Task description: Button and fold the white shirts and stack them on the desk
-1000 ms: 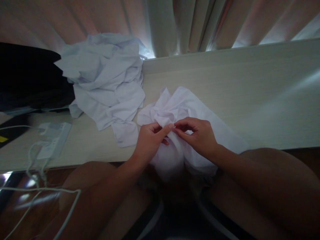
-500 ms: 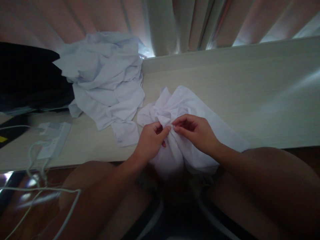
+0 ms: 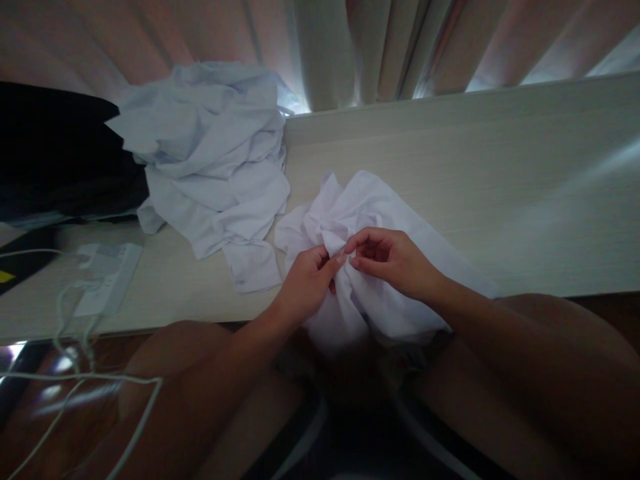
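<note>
left hand (image 3: 307, 283) + right hand (image 3: 395, 261): fingertips pinched on crumpled white garment (image 3: 385, 213) at desk (image 3: 500, 193) front edge | left of it: white clothes pile (image 3: 210, 160), power strip (image 3: 107, 277), black bag (image 3: 55, 160) | behind: curtain (image 3: 350, 47)

Both forearms come in from six o'clock bare to the edge of the picture, with no sleeve, cuff, watch or bracelet on either. The left hand (image 3: 305, 287) and the right hand (image 3: 395, 263) wear no gloves and no rings that can be made out. The fingernails are short and plain. Bare knees show at seven and four o'clock
</note>
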A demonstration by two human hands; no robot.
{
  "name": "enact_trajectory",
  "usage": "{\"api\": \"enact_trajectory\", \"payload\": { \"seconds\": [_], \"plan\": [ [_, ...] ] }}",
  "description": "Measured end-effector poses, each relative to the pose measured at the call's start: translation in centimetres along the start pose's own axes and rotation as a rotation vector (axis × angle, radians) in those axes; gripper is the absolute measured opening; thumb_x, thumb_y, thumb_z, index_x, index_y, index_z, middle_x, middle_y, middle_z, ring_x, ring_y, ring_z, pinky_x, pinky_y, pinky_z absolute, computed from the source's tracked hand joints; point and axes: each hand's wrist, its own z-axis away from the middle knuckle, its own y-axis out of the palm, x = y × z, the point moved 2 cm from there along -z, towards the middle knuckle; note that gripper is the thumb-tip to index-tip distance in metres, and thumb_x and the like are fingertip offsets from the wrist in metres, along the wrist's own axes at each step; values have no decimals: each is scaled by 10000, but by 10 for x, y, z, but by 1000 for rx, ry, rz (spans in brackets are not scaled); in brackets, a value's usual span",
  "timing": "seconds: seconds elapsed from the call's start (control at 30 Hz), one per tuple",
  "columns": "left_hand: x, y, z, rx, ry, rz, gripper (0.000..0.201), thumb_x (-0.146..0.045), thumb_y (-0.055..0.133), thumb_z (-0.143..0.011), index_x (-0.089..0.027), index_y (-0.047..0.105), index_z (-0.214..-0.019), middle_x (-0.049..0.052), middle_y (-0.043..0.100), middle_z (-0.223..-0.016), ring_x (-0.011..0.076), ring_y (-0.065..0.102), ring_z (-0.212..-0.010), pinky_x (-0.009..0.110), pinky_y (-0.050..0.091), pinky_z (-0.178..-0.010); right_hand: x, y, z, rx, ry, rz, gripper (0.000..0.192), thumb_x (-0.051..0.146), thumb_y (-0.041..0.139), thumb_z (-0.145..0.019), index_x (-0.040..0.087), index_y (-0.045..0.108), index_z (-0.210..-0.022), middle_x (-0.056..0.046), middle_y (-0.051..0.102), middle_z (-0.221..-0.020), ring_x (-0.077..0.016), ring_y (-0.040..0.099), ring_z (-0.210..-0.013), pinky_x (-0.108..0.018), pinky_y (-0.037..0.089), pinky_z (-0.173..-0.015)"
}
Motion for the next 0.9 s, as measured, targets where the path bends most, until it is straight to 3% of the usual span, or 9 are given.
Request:
{"api": "enact_trajectory", "payload": {
  "seconds": [0.33, 0.5, 0.77, 0.9],
  "plan": [
    [1, 4, 0, -12, -4, 2, 240, -330, 608, -868, -161, 637, -701, -21, 568, -591, 121, 510, -539, 231, 397, -505, -3, 3, 0, 27, 2, 51, 152, 140, 654, -787, 198, 633, -927, 12, 577, -810, -115, 501, -703, -249, 401, -633],
    [-2, 5, 3, 7, -12, 19, 215, -303, 599, -871, -157, 652, -723, -16, 583, -616, 119, 510, -553, 224, 395, -507, 0, 2, -1, 99, 14, -36, 153, 161, 661, -787, 192, 632, -933, 11, 575, -819, -108, 479, -685, -238, 382, -606],
    [6, 2, -1, -1, 37, 3, 315, -429, 632, -859, -162, 672, -696, 7, 636, -653, 141, 550, -595, 237, 429, -538, -4, 6, 2, 31, -6, 89, 153, 141, 631, -787, 213, 612, -921, 12, 551, -799, -129, 484, -711, -258, 398, -639],
    [10, 3, -4, -7, 1, 18, 233, -364, 658, -840, -156, 715, -750, 16, 681, -699, 140, 574, -610, 237, 449, -561, -5, 5, 2, -16, -13, 163, 164, 142, 635, -785, 217, 605, -928, 11, 553, -801, -131, 494, -707, -259, 399, -630]
  ]
}}
